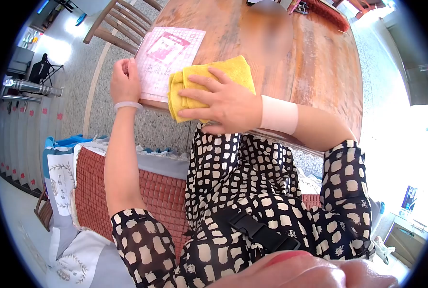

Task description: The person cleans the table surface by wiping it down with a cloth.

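My right hand (226, 101) lies flat with its fingers spread on top of a folded yellow cloth (240, 72). The cloth rests at the near edge of the wooden table (315, 72) and covers a corner of a pink and white printed sheet (151, 79). My left hand (126, 81) is at the left edge of that sheet, fingers curled into a loose fist, with nothing visible in them. A pale bangle (128, 105) circles the left wrist, and a light band (280, 115) wraps the right one.
A wooden chair (122, 24) stands at the table's far left. Behind me is a seat with a reddish-brown woven mat (98, 192). A red item (327, 14) lies at the table's far end, near a blurred patch. A black folding stand (45, 69) is on the floor at left.
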`<state>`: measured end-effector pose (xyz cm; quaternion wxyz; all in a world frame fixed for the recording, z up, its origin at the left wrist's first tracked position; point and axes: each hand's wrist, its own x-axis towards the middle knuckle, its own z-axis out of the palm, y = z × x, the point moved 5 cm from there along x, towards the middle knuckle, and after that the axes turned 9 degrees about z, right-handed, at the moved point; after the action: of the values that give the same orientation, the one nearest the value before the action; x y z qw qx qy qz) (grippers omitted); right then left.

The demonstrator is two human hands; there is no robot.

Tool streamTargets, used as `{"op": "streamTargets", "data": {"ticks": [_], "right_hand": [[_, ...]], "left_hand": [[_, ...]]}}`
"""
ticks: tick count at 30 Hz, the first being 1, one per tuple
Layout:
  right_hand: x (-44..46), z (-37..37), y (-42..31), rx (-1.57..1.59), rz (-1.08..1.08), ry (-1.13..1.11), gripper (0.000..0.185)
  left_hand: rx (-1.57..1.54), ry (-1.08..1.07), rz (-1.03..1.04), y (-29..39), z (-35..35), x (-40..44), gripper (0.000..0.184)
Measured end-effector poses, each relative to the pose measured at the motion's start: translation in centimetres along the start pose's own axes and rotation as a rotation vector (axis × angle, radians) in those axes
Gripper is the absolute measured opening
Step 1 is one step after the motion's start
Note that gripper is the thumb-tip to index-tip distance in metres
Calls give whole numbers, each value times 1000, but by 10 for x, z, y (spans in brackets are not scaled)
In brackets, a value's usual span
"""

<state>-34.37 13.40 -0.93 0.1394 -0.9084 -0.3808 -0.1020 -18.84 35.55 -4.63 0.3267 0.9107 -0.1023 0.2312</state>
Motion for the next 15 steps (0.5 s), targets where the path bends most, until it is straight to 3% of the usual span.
{"op": "streamTargets", "data": {"ticks": [9, 15], "right_hand": [[42, 18, 56, -137, 237, 184, 49], [82, 26, 133, -237, 589, 206, 44]], "left_hand": [[3, -24, -11, -4, 1, 0, 35], [20, -33, 17, -4, 0, 0, 32]]}}
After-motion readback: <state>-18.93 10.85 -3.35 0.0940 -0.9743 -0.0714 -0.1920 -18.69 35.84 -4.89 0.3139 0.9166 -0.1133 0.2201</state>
